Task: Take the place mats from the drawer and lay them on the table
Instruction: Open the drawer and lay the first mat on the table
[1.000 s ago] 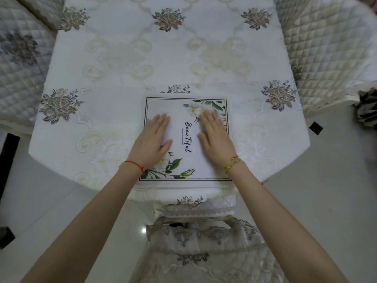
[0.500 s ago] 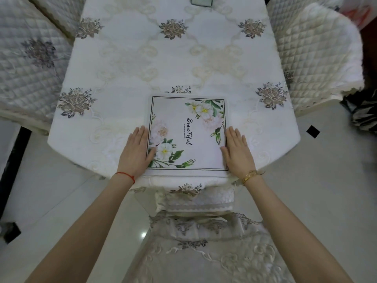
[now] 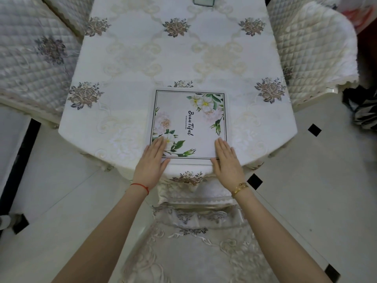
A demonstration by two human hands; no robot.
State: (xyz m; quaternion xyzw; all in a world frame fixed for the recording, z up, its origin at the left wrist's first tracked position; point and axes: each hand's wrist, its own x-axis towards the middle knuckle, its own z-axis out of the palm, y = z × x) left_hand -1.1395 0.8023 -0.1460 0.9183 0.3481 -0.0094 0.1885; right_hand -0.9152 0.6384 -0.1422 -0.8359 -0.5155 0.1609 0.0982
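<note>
Square white floral place mat lies flat at near edge of embroidered cream tablecloth table. Left hand, right hand flat, fingers together, on near corners. Advice: press lightly, keep mat edge parallel to table edge.

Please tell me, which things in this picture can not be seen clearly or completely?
- Near corners of the place mat, head view: covered by the left hand and right hand.
- Dark-framed object at the table's far end: cut off by the top edge.
- Small print beside "Beautiful": too small to read.
- The drawer: not in view.
- Striped item at right: cut off by the edge.
</note>
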